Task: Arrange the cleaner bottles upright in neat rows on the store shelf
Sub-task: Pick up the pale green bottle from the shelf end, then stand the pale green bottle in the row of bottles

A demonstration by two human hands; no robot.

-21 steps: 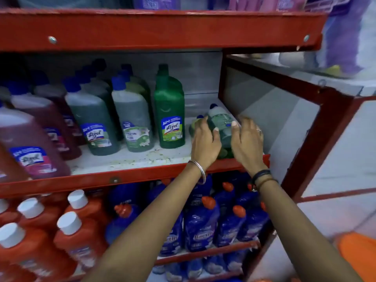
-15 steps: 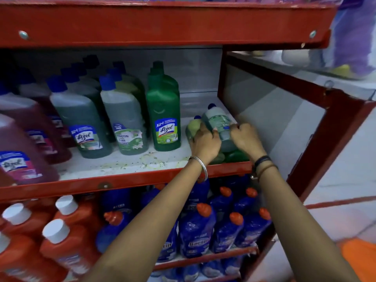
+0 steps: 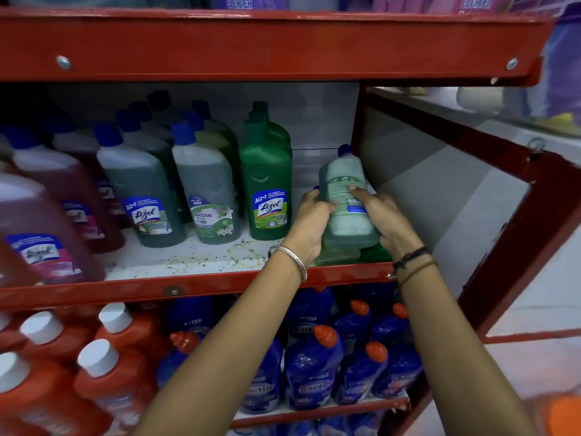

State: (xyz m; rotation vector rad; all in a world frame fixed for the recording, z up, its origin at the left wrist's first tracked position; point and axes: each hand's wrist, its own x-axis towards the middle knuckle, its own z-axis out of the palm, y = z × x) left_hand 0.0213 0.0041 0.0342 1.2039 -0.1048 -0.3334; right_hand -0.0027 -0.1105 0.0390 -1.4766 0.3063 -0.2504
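Left hand [image 3: 309,220] and right hand [image 3: 382,217]: both clamped on pale green bottle [image 3: 345,202], blue cap, part-full w/ greenish liquid, raised and tilted at right end of middle shelf [image 3: 188,289]. Beneath it: green bottles [image 3: 341,256] lying flat. Left of hands: dark green Lizol bottle [image 3: 267,184], upright. Next: Bactin floor cleaner [image 3: 207,187], then grey-green Lizol [image 3: 141,190], blue caps, upright rows. Far left: pink Lizol bottles [image 3: 44,228], blurred.
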